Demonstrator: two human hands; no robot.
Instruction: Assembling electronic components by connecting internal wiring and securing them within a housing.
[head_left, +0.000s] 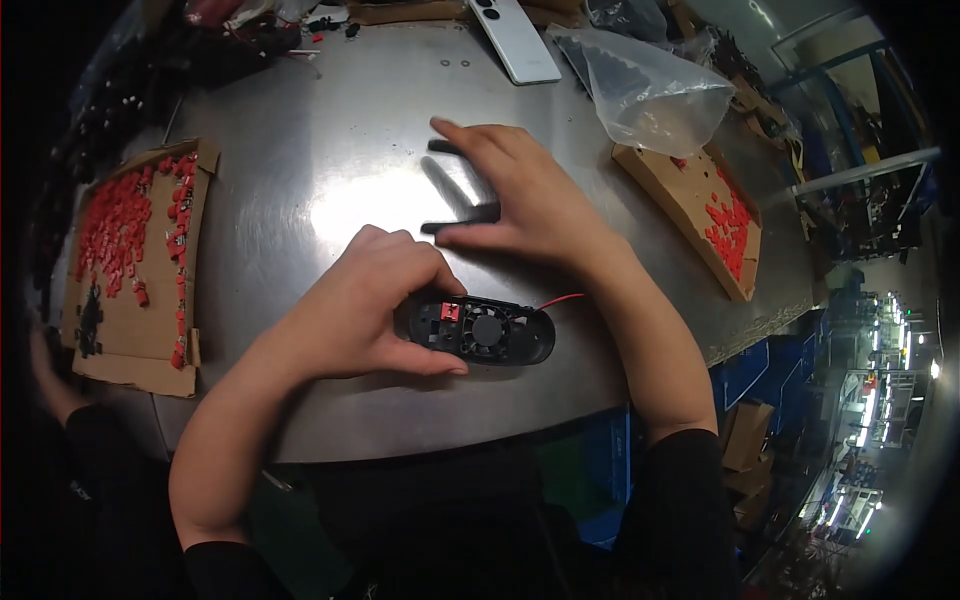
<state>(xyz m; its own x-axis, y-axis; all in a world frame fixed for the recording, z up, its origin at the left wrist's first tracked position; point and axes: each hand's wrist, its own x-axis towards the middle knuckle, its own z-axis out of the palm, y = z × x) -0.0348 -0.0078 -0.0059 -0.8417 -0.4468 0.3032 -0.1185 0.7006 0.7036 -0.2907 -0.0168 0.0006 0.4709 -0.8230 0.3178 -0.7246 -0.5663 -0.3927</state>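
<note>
At the lower centre of the frame, the person's left hand [370,305] closes in a narrow pinch on the left part of a black oval housing [539,343], forefinger at its upper edge and thumb at its lower edge. The person's right hand [520,190], just above the middle of the frame, is wide, with thumb and forefinger well apart over the metal table [290,230]. Dark shapes show between those fingers; whether they are shadows, reflections or a part cannot be told. The one housing carries one small black fan [488,331], one red component [450,312] to the fan's left, and one visible red wire [562,298] running from its upper right toward the right forearm. Two cardboard trays hold red parts too many to count: a left tray [140,372] at the left of the frame, and a right tray [655,190] at the right. Two small washers [455,63] lie at the upper centre, near one white phone [520,45] cut off by the top edge. One clear plastic bag [655,95] sits at the upper right. At the lower left, a co-worker's arm [52,372] is blurred. Dark clutter at the upper left is hard to make out.
</note>
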